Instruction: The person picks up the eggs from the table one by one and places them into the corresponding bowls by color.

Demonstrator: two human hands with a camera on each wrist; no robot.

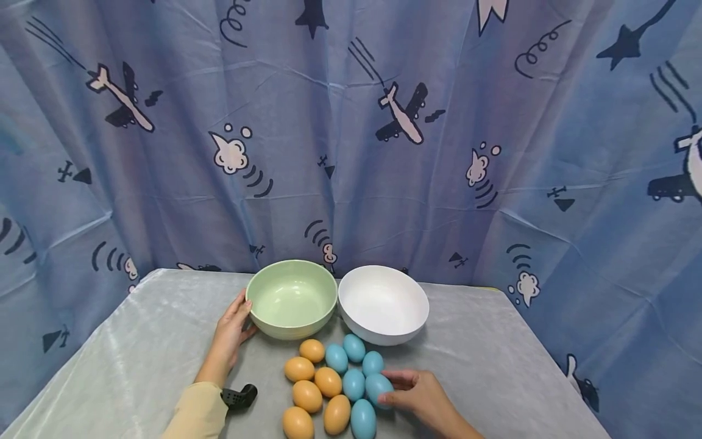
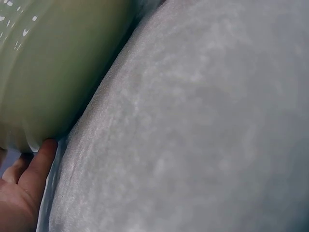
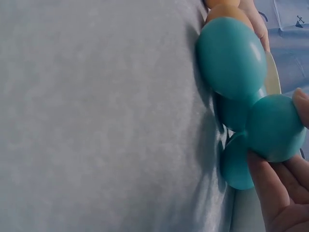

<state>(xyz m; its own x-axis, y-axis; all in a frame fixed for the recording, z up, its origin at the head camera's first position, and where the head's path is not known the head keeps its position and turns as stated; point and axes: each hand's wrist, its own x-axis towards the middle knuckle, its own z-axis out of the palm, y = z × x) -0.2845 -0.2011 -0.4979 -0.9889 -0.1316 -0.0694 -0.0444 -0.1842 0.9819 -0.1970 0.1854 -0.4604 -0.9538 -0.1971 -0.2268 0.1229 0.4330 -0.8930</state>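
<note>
My right hand (image 1: 422,396) pinches a blue egg (image 1: 378,390) between thumb and fingers at the right side of the egg group. In the right wrist view that blue egg (image 3: 276,128) sits between my fingertips, close to other blue eggs (image 3: 231,58). My left hand (image 1: 230,326) touches the left side of a light green bowl (image 1: 293,332), its fingers spread along the outer wall. The left wrist view shows extended fingers (image 2: 41,166) against the lower part of the bowl (image 2: 58,72). Several orange eggs (image 1: 307,396) lie left of the blue ones.
A white bowl (image 1: 384,338) stands right beside the green one at the back of the table. Pale cloth covers the table (image 1: 493,366). Behind it hangs a blue curtain (image 1: 351,183) with printed planes and stars.
</note>
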